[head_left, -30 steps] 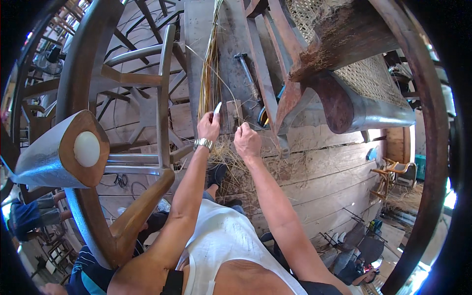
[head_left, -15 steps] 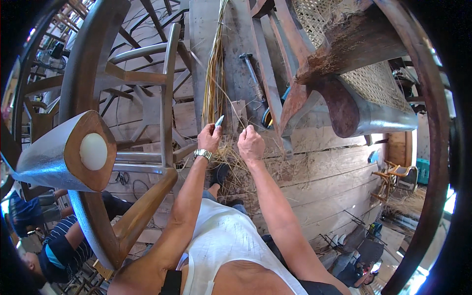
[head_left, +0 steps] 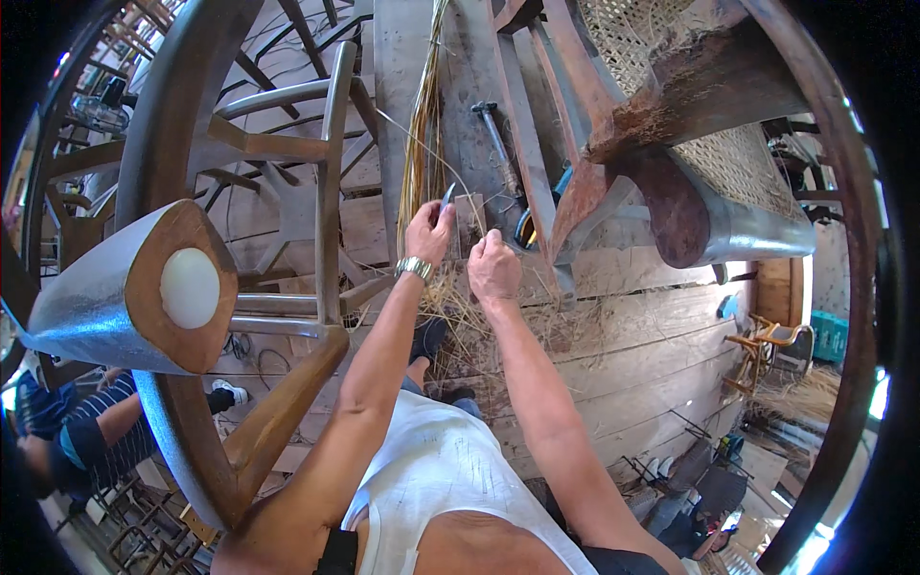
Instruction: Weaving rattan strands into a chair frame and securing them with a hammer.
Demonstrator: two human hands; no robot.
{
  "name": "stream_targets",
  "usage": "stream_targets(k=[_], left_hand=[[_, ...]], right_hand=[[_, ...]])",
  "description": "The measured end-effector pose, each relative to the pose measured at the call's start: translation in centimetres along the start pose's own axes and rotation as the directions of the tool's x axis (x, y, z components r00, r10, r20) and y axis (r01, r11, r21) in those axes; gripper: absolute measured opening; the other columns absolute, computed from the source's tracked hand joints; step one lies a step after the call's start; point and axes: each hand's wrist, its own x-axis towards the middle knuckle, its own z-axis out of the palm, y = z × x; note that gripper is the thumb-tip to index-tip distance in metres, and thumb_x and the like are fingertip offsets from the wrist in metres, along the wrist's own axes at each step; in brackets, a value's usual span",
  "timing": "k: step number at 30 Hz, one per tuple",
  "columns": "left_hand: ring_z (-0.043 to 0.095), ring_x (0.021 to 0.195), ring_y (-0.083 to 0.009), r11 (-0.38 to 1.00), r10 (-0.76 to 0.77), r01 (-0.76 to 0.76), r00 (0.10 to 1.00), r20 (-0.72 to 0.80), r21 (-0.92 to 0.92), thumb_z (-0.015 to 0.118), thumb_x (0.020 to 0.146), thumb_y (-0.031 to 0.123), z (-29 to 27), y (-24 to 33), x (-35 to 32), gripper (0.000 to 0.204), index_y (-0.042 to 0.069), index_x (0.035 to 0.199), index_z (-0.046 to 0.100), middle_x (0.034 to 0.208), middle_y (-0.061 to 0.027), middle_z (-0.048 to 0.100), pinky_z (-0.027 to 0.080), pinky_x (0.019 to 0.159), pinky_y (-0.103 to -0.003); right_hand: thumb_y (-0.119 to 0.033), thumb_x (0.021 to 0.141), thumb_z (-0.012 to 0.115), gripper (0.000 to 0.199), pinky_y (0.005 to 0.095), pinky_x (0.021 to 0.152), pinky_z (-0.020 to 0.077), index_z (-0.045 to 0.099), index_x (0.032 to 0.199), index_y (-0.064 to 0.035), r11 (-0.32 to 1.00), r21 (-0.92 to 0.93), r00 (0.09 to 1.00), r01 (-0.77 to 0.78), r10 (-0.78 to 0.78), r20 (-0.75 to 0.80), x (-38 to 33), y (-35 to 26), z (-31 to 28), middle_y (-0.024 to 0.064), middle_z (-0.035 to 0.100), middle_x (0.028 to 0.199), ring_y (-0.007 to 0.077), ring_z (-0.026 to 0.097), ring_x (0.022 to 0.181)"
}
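Note:
My left hand [head_left: 428, 237], with a metal-banded watch on its wrist, is closed on a small knife. Its short pointed blade [head_left: 448, 195] sticks up past the fingertips, and the handle is hidden in the fist. Just to the right, my right hand [head_left: 494, 268] pinches a thin cane strand [head_left: 467, 190], which curves up and away to the far left. The blade is close to the strand; I cannot tell whether they touch. Beyond my left hand, a bundle of long yellow-brown cane strands [head_left: 422, 129] lies on a wooden board [head_left: 395, 77].
A hammer [head_left: 500, 149] lies on the board beside a dark wooden frame with woven cane panels [head_left: 738, 158] at right. Wooden chair frames [head_left: 331, 192] crowd the left. Cane scraps [head_left: 460, 331] litter the plank floor [head_left: 623, 335]. Other people sit at lower left and lower right.
My left hand has moved up and right with the knife, nearer the cane strand. My right hand has risen slightly. At lower left, another person has shifted and a shoe shows.

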Motion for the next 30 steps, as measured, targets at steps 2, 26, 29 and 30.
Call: stream_targets(k=[2, 26, 29, 30], left_hand=[[0.055, 0.072, -0.0074, 0.997, 0.061, -0.06, 0.998, 0.017, -0.046, 0.063, 0.091, 0.034, 0.9, 0.5, 1.6, 0.035, 0.002, 0.105, 0.063, 0.085, -0.0016, 0.066, 0.047, 0.065, -0.024], [0.04, 0.051, -0.0051, 0.857, -0.252, 0.428, 0.833, 0.492, -0.287, 0.028, 0.082, 0.081, 0.9, 2.5, 6.0, 0.087, 0.009, 0.117, 0.063, 0.104, 0.0039, 0.068, 0.032, 0.047, -0.022], [0.041, 0.05, -0.0054, 0.809, -0.337, 0.533, 0.766, 0.548, -0.248, 0.025, 0.082, 0.082, 1.0, 1.9, 6.3, 0.091, 0.008, 0.119, 0.062, 0.105, 0.0035, 0.067, 0.032, 0.047, -0.022], [0.04, 0.05, -0.0056, 0.803, -0.317, 0.52, 0.786, 0.53, -0.292, 0.023, 0.082, 0.082, 0.9, 1.6, 6.3, 0.092, 0.009, 0.119, 0.062, 0.105, 0.0034, 0.067, 0.032, 0.047, -0.022]], right_hand=[[-0.015, 0.088, 0.051, 0.01, 0.0473, 0.057, 0.0523, 0.05, 0.088, -0.0042, 0.999, 0.013, 0.999, 0.036, -0.036, 0.005, 0.0, 0.3, 0.0, 0.0217, 0.064, 0.073, 0.038, 0.065, 0.068], [-0.013, 0.088, 0.053, 0.011, 0.0483, 0.061, 0.0517, 0.051, 0.091, -0.0022, 0.994, 0.055, 0.995, 0.099, -0.098, -0.013, -0.5, -0.6, -0.1, 0.0217, 0.064, 0.078, 0.0402, 0.065, 0.072], [-0.013, 0.087, 0.054, 0.012, 0.0488, 0.06, 0.0515, 0.051, 0.092, -0.002, 0.993, 0.051, 0.995, 0.104, -0.103, -0.017, -0.8, -0.4, 0.2, 0.0219, 0.063, 0.077, 0.0406, 0.064, 0.071], [-0.013, 0.087, 0.054, 0.012, 0.049, 0.06, 0.0515, 0.051, 0.092, -0.0019, 0.994, 0.049, 0.995, 0.097, -0.097, -0.011, -0.8, -0.5, 0.1, 0.022, 0.063, 0.077, 0.0407, 0.064, 0.071]])
